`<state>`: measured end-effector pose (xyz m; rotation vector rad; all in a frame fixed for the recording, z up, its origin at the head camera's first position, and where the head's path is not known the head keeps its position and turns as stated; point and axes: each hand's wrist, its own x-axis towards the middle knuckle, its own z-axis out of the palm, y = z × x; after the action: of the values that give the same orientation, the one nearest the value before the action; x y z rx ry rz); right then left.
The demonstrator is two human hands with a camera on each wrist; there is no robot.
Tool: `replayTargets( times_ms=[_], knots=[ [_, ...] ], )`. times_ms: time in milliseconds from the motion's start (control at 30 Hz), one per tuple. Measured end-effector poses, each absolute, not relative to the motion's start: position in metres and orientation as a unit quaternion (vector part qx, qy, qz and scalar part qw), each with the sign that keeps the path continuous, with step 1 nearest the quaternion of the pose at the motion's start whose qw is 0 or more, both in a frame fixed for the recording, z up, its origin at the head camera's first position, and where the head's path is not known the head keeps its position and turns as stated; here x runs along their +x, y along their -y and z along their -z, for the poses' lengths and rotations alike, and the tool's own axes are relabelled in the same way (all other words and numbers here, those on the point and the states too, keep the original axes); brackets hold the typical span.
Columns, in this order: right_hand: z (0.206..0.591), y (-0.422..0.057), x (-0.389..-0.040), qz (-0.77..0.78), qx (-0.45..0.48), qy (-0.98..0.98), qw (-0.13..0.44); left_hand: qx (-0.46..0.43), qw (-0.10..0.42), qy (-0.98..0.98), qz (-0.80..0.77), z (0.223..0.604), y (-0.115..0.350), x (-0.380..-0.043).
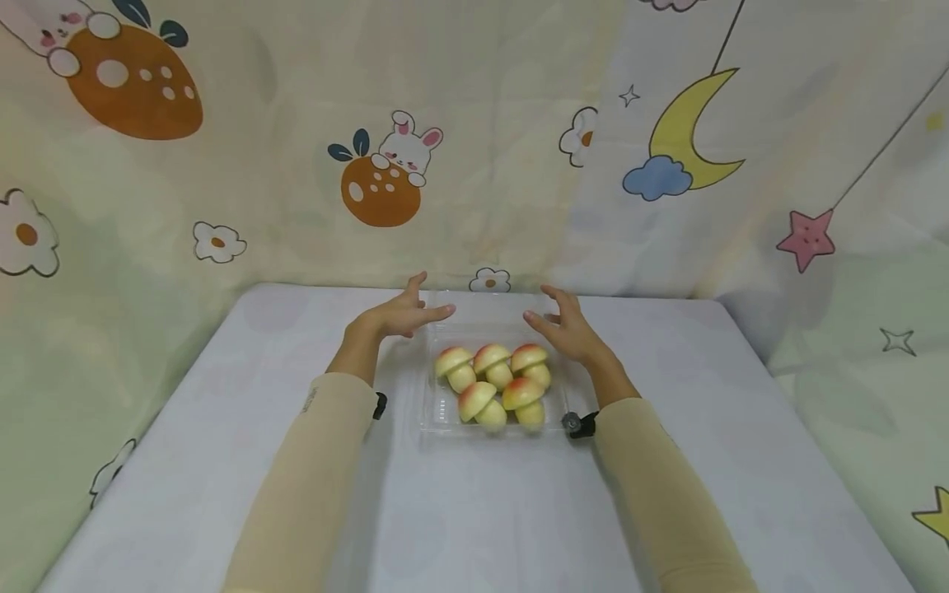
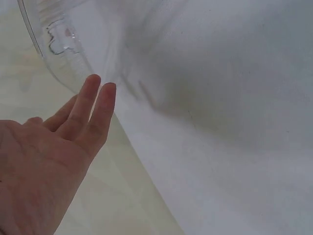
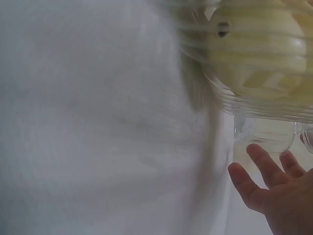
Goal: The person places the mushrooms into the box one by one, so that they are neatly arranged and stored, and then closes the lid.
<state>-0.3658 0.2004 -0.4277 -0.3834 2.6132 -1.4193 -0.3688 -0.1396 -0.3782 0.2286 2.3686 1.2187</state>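
A clear plastic clamshell box [image 1: 437,418] stands on the table with its lid [image 1: 489,308] raised at the back. Inside lie several mushroom-shaped pieces [image 1: 492,357], pale yellow with red-tinged caps. My left hand [image 1: 399,316] is at the lid's left side, fingers extended and thumb pointing inward. In the left wrist view its fingertips are right by the clear plastic edge [image 2: 62,46]. On the other side, my right hand [image 1: 569,331] has its fingers spread beside the lid. The right wrist view shows a pale mushroom piece [image 3: 259,54] through the ribbed box wall.
A white cloth covers the table [image 1: 474,511]. Behind its far edge hangs a patterned curtain [image 1: 504,165] with rabbits, flowers and a moon. Black straps [image 1: 584,425] show at the cuffs of both beige sleeves [image 1: 660,486].
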Motion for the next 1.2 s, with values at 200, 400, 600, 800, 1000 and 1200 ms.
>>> replayTargets(
  times_ms=[200,400,600,800,1000,1200],
  knots=[
    [0.425,-0.204,-0.361,0.477,-0.118,-0.87,0.048,0.092,0.225,-0.858,-0.453,0.372,0.133,-0.37],
    [0.421,-0.207,-0.364,0.474,-0.133,-0.87,0.033,0.083,0.215,-0.848,-0.477,0.366,0.132,-0.369],
    [0.414,-0.21,-0.365,0.477,-0.149,-0.866,0.011,0.089,0.194,-0.828,-0.518,0.36,0.135,-0.374],
    [0.401,-0.21,-0.366,0.48,-0.153,-0.864,-0.015,0.1,0.152,-0.835,-0.519,0.341,0.142,-0.371],
    [0.38,-0.206,-0.363,0.495,-0.165,-0.852,-0.039,0.128,0.109,-0.833,-0.527,0.314,0.151,-0.368],
    [0.359,-0.208,-0.355,0.519,-0.181,-0.832,-0.075,0.163,0.073,-0.839,-0.515,0.293,0.154,-0.361]
  ],
)
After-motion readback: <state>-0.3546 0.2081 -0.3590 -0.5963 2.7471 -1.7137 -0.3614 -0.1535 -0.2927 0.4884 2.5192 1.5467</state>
